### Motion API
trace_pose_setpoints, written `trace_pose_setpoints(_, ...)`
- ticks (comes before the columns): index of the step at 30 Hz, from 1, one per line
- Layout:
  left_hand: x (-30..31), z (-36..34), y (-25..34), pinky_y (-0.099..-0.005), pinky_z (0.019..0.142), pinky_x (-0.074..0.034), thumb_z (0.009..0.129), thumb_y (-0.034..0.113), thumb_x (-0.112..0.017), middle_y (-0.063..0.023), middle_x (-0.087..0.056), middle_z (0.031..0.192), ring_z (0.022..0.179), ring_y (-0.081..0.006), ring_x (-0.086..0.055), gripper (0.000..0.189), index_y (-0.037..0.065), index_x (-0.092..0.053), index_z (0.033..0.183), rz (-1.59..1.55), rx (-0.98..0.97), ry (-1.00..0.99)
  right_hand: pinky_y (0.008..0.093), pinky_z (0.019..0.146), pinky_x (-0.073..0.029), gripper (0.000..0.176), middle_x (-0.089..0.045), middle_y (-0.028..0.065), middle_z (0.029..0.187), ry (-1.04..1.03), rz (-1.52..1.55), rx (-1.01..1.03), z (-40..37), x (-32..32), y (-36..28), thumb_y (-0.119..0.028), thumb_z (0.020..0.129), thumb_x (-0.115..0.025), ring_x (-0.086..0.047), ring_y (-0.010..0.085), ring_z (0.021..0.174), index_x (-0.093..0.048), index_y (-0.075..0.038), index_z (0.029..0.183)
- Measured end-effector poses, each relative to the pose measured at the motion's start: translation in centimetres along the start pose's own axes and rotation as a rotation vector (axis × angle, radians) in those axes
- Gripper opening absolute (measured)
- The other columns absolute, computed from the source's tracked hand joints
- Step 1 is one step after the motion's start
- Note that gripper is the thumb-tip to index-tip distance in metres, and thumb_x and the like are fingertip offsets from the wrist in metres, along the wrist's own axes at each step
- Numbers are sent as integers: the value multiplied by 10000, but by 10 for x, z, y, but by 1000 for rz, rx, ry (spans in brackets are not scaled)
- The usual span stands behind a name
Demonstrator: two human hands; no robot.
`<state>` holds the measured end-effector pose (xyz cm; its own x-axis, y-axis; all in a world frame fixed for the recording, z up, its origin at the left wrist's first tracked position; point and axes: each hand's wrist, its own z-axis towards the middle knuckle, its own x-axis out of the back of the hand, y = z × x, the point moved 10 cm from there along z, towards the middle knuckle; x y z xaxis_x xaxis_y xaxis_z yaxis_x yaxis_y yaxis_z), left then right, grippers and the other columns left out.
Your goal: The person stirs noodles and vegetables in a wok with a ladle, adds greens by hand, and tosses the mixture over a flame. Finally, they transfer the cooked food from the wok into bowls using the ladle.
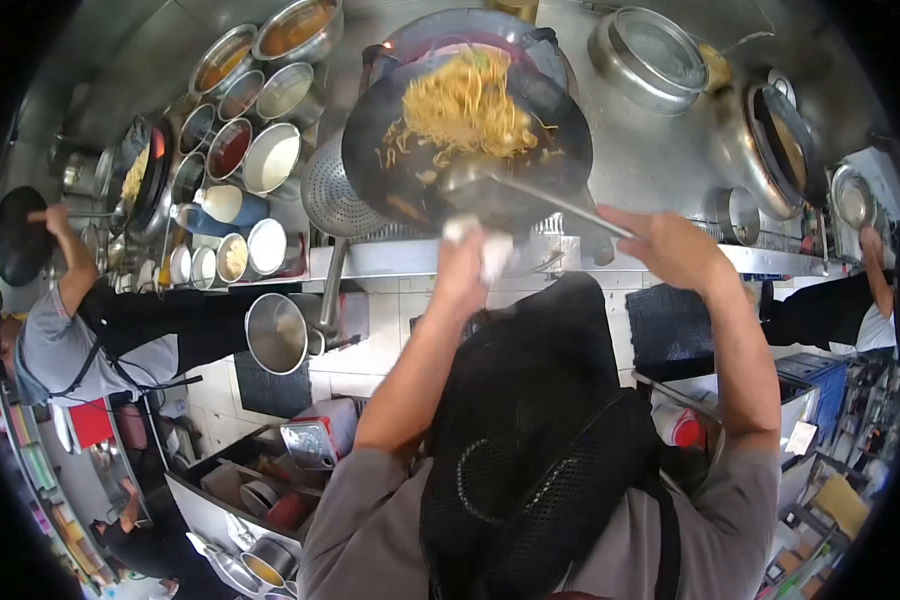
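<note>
A dark wok (pixel 365 150) sits over the burner, with yellow noodles (pixel 460 105) heaped at its far side and smaller bits scattered below them. My left hand (pixel 460 268) is closed around a white cloth (pixel 495 255) at the wok's near edge; the cloth hides whatever part of the wok lies under it. In my right hand (pixel 665 245) is the long handle of a ladle (pixel 560 203). The ladle's bowl rests low inside the wok, near the noodles, and is blurred.
Left of the wok lie a perforated strainer (pixel 335 190) and several metal bowls of sauces and ingredients. A steel pot (pixel 277 335) hangs out below the counter edge (pixel 380 258). Lidded pans (pixel 655 55) stand to the right. Other people work at both far sides.
</note>
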<state>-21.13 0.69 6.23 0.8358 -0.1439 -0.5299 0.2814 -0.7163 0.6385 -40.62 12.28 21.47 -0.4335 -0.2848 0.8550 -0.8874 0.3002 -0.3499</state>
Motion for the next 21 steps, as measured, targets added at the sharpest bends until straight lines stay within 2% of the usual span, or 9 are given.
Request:
trace_pose_setpoints(2, -27, 22, 42, -334, 655, -569, 984, 202, -526, -109, -646, 934, 801, -234, -657, 231, 11, -521, 1114, -84, 38, -89, 473, 828, -508, 453, -673, 238, 950, 102, 21, 37, 17, 23, -4, -229, 935, -576, -651, 409, 885, -523, -225, 1384)
trace_pose_setpoints(4, -14, 26, 29, -317, 628, -554, 970, 192, -549, -96, -632, 931, 768, -210, -639, 212, 27, -529, 1100, -82, 34, -17, 486, 767, -520, 458, -677, 230, 935, 200, -72, 92, 46, 1, 6, -236, 945, -562, -656, 411, 829, -503, -236, 1399)
trace_pose_setpoints(6, 32, 29, -19, -315, 631, -554, 944, 161, -587, -76, -616, 936, 759, -193, -624, 208, 44, -539, 1110, 16, -213, 31, 488, 705, -527, 477, -685, 216, 921, 213, -211, -123, 53, -17, 16, -232, 947, -571, -663, 398, 791, -482, -213, 1415)
trace_pose_setpoints(8, 72, 31, -67, -332, 645, -566, 916, 119, -610, -72, -609, 955, 789, -192, -628, 231, 53, -543, 1127, 97, -127, 35, 464, 674, -535, 467, -686, 219, 905, 348, 118, 42, 35, -33, 29, -188, 932, -607, -673, 374, 774, -514, -188, 1390)
trace_pose_setpoints(12, 63, 4, -48, -349, 633, -573, 862, 62, -602, -90, -621, 937, 790, -210, -643, 263, 33, -549, 1118, 56, 26, 72, 373, 654, -510, 477, -653, 248, 831, 520, 506, 167, -26, -24, 29, -119, 905, -655, -645, 321, 656, -544, -151, 1368)
trace_pose_setpoints(13, 59, 6, -39, -361, 634, -577, 846, 24, -576, -90, -621, 933, 786, -214, -644, 269, 26, -552, 1114, 22, 31, 37, 373, 654, -510, 477, -653, 248, 831, 504, 519, 173, -38, -20, 28, -119, 905, -655, -645, 321, 656, -544, -151, 1368)
trace_pose_setpoints(15, 41, 1, -18, -394, 648, -589, 823, -22, -540, -110, -627, 929, 773, -247, -654, 281, 13, -552, 1102, 0, 48, 8, 340, 637, -486, 490, -628, 211, 766, 315, 633, -69, -55, -41, 51, -111, 920, -635, -584, 255, 607, -516, -145, 1395)
trace_pose_setpoints(19, 57, 13, -30, -413, 746, -582, 793, -40, -544, -166, -649, 937, 830, -306, -688, 282, -44, -559, 1074, -3, 71, 29, 310, 612, -471, 481, -577, 188, 700, 372, 613, -124, -77, -113, 109, -139, 955, -595, -510, 141, 593, -483, -136, 1423)
trace_pose_setpoints(21, 49, 11, -28, -416, 753, -582, 787, -52, -537, -171, -647, 951, 848, -310, -686, 296, -38, -555, 1082, 82, 39, 29, 285, 571, -442, 478, -497, 137, 636, 286, 712, -245, -74, -125, 107, -148, 969, -569, -444, 121, 571, -467, -137, 1435)
